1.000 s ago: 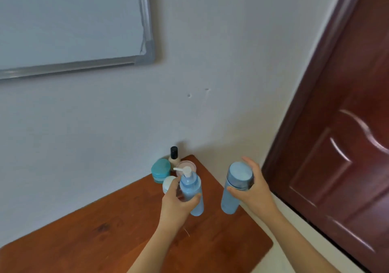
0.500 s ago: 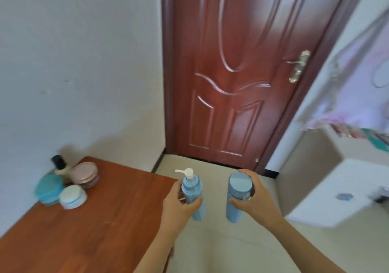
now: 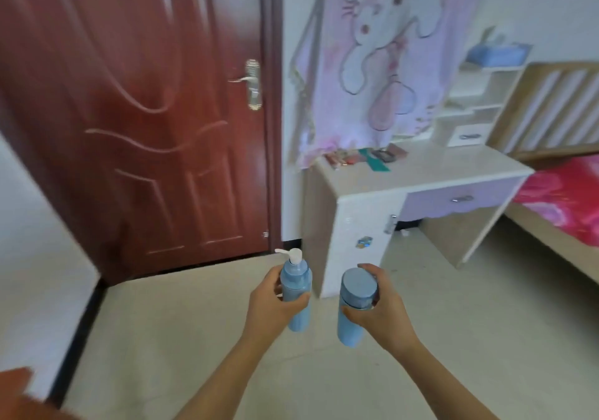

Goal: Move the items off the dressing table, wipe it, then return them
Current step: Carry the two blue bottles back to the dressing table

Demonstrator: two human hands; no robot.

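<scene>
Head view, single frame.

- The left hand (image 3: 272, 306) is closed round the middle of a light blue plastic pump bottle with a white dispenser head (image 3: 295, 277). The thumb is laid across the front, and the bottle is held upright.
- The right hand (image 3: 385, 309) is gripping a light blue cylindrical bottle with a grey-blue round screw cap (image 3: 359, 290). The fingers are curled round just below the cap, and the bottle is tilted slightly with its base toward the left hand.
- Both bottles are held side by side in the air over the beige tiled floor (image 3: 181, 329). They are close together but not touching.
- Only a blurred corner of the reddish-brown wooden worktop (image 3: 19, 393) is seen at the lower left, well apart from both hands.
- A dark red panelled door (image 3: 146, 111) is seen ahead on the left.
- A white worktop with a lilac drawer front (image 3: 421, 173) stands ahead on the right with small items at its back edge, too blurred to be identified.
</scene>
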